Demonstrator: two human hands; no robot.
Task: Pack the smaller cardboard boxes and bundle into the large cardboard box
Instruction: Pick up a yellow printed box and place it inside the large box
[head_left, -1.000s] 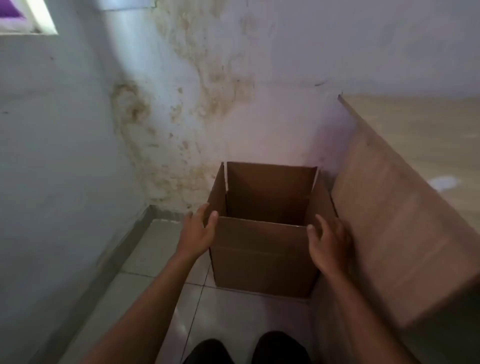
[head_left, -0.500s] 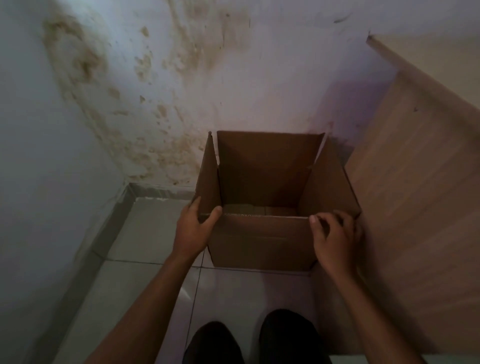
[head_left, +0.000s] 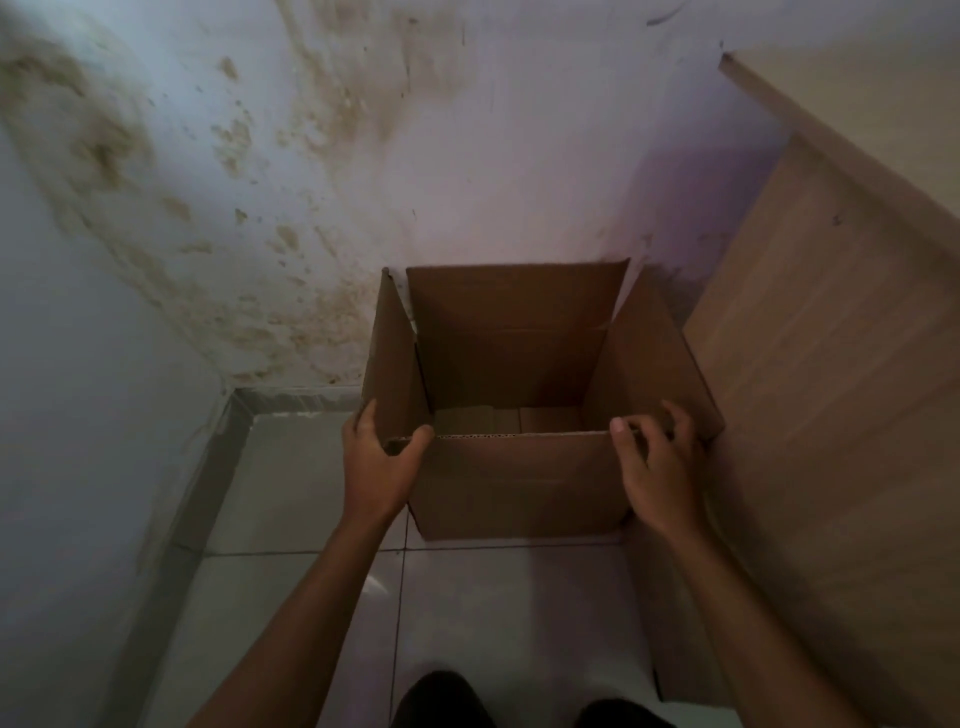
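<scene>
**2 hands on the near rim of the open box**

Both hands sit at the near wall of the large cardboard box (head_left: 519, 483), which stands on the tiled floor (head_left: 291, 499) straight ahead of the person and serves as the landmark for everything else. Nearest the camera, 2 dark shapes at the bottom edge look like knees or feet, too dim to say which.

At the box's near-left corner, the left hand (head_left: 376, 465) is closed on the cardboard: thumb over the top edge of the near wall, fingers wrapped round the outside of the left flap. At the near-right corner, the right hand (head_left: 657, 467) has its fingers curled over the rim, thumb tip on the near edge; it appears to pinch the cardboard there, though how firmly I cannot tell.

Past the hands, all 4 flaps stand up and the mouth is open. Deep inside, against the bottom, pale smaller cardboard boxes (head_left: 506, 420) show just beyond the near wall; their number is unclear, and no bundle can be made out.

Right of the box, touching or nearly so, rises a wooden panel (head_left: 810, 364). Behind and to the left stands a stained wall (head_left: 260, 208).

My reading: the box lies dead ahead, equally near either hand, its opening facing up, so any next item would go straight down between the 2 hands.
</scene>
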